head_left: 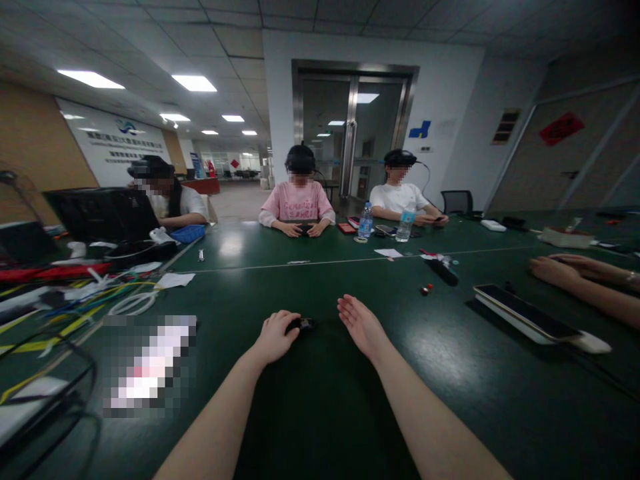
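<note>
On the dark green table [320, 400], my left hand [277, 335] has its fingers curled round a small black object [306, 325]. Part of that object sticks out to the right of my fingertips; its kind is too dark and small to make out. My right hand [361, 325] is apart from it, a short way to the right, held on edge with the fingers stretched out and the palm facing left. Nothing is in my right hand.
Cables [133, 303] and a pixelated bright object [155, 363] lie at left. A phone [525, 310] rests on a white block at right, near another person's hands [565, 270]. Two water bottles [366, 221] stand at the far side, where several people sit.
</note>
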{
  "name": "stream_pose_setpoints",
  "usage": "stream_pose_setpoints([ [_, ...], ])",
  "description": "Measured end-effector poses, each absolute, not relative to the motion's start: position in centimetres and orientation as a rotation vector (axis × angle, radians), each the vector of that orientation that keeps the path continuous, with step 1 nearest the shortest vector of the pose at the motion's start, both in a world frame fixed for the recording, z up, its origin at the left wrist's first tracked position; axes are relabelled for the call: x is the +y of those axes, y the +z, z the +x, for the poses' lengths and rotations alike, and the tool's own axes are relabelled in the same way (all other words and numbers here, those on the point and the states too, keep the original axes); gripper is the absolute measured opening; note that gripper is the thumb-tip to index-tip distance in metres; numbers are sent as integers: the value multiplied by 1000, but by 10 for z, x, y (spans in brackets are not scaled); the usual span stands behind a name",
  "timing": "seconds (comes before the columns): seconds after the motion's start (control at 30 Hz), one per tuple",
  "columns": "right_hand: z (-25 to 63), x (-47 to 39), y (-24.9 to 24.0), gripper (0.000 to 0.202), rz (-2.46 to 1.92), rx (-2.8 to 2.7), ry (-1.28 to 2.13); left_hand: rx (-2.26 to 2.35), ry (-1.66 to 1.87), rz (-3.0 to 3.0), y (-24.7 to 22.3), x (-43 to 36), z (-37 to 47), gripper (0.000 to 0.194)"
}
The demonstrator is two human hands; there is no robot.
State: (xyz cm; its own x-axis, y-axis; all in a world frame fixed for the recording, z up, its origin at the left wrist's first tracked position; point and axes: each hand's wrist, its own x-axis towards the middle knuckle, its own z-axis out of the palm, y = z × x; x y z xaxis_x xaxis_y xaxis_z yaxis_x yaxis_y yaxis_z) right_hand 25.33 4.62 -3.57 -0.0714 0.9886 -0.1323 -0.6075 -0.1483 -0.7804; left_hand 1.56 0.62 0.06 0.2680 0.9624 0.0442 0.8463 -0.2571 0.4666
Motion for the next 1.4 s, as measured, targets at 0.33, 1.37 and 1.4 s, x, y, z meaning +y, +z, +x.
stream_pose_setpoints([
  [0.33,253,45,-34,23,-794,-647,1568,1675,435,2155,6,5,17,40],
  [1.37,252,43,-31,24,-780,-650,1576,1629,505,2189,-2,10,11,39],
  [1.4,252,43,-31,24,-778,-650,1577,1629,505,2190,-2,9,11,39],
])
